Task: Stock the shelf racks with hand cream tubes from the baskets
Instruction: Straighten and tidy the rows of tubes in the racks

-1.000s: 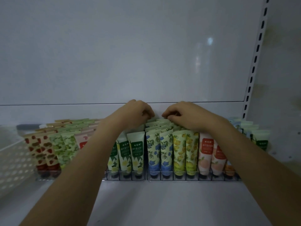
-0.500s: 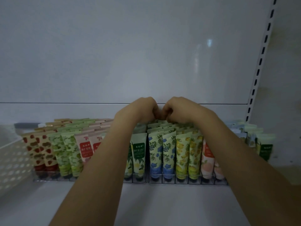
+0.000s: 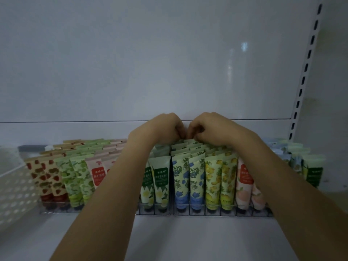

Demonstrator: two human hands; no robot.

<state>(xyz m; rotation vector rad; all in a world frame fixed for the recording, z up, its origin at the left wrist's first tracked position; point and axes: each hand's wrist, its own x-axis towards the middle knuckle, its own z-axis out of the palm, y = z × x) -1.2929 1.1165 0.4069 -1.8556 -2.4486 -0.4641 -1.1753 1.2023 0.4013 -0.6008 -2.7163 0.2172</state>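
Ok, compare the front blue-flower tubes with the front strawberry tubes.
The blue-flower tubes stand mid-rack in full view, printed with blue blossoms and blue at the bottom. The strawberry tubes stand at the rack's left end beside the white basket, cream with red berries. Both pairs stand cap-down, front of their rows.

Only semi-legible print: "XIYING"-like brand, partly blurred, at bottom of the yellow lemon tubes (image 3: 212, 178), lower centre of frame. Red label (image 3: 98, 176) and green label (image 3: 161, 178) panels on neighbouring tubes carry white characters, too blurred to read. No nos. or signs legible.
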